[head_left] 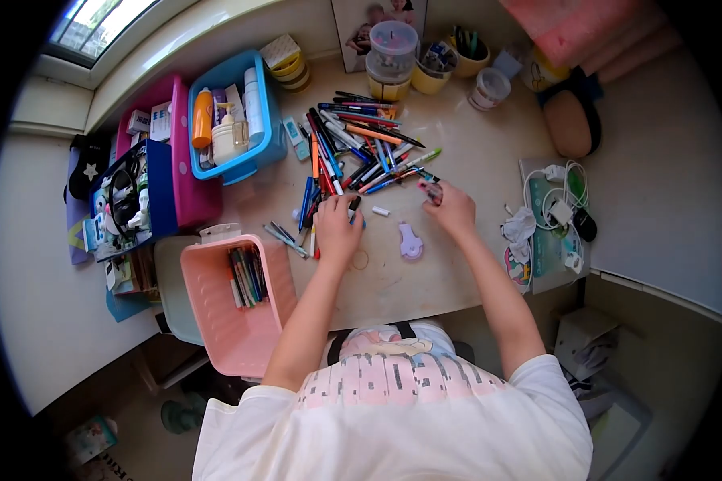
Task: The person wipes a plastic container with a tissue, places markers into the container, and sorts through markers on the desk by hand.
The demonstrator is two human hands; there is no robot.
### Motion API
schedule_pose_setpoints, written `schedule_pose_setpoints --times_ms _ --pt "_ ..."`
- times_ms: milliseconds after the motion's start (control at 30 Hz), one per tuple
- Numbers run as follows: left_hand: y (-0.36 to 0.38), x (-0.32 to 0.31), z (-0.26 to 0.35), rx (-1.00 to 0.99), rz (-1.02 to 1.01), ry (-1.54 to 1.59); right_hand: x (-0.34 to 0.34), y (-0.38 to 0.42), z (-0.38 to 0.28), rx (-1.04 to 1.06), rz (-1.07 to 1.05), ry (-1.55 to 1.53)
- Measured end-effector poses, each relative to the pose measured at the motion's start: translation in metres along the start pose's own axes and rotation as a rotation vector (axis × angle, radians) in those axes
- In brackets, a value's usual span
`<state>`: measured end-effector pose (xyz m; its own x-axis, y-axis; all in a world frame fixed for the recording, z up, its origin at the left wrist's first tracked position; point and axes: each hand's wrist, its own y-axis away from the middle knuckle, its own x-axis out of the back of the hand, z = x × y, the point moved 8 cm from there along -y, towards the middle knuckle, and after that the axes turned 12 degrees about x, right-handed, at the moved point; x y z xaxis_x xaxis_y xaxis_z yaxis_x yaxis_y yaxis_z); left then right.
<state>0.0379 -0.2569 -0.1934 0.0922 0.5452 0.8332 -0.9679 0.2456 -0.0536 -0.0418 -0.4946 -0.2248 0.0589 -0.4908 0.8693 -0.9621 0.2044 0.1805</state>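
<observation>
Pens [359, 148] lie in a loose heap mid-surface [473, 264], many colours, fanned toward the back. Left hand [337, 228] sits on the near edge of the heap, fingers curled down over a few pens, a dark one under the fingertips; grip looks part closed on them, can't tell exactly which pen is pinched. Right hand [451, 210] is at the heap's right edge, grip closed on a small dark patterned item [431, 191], pinched at the fingertips. Between the hands: a short white cap [381, 212] and a purple tape dispenser [410, 240], both flat on the surface, not touched. Pink bin [225, 321] hangs off the near-left edge, a row of pens standing inside along its far wall. A few loose pens [285, 237] lie just beside its rim. Blue bin [257, 152] back left holds bottles; pink box [188, 188] next to it. Cups [433, 76] and jars along the back wall. Cables [557, 204] piled at right, well apart from both hands.
</observation>
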Motion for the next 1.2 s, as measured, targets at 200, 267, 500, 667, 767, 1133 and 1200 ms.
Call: schedule_pose_setpoints --times_ms 200,267,500,667,767,1133,1200 --pt "0.012 -0.010 -0.012 0.038 -0.046 0.018 0.018 -0.033 0.030 -0.046 0.217 -0.092" --pt "0.017 -0.006 -0.013 0.042 -0.046 0.022 0.012 -0.039 0.000 0.350 0.374 0.136" --pt "0.026 0.049 -0.012 0.104 -0.048 0.196 -0.007 -0.025 0.019 -0.032 -0.059 0.064" --pt "0.059 0.104 -0.012 0.271 -0.158 0.491 -0.001 0.048 0.039 -0.473 -0.334 -0.792" --pt "0.079 0.132 -0.016 0.356 -0.227 0.535 -0.001 0.070 0.048 -0.501 -0.168 -1.153" --pt "0.134 0.191 -0.052 0.415 -0.280 0.779 0.023 0.084 -0.189 -0.156 -0.265 -1.631" --pt "0.150 0.203 -0.065 0.462 -0.280 0.847 -0.002 0.089 -0.244 -0.235 -0.298 -1.681"
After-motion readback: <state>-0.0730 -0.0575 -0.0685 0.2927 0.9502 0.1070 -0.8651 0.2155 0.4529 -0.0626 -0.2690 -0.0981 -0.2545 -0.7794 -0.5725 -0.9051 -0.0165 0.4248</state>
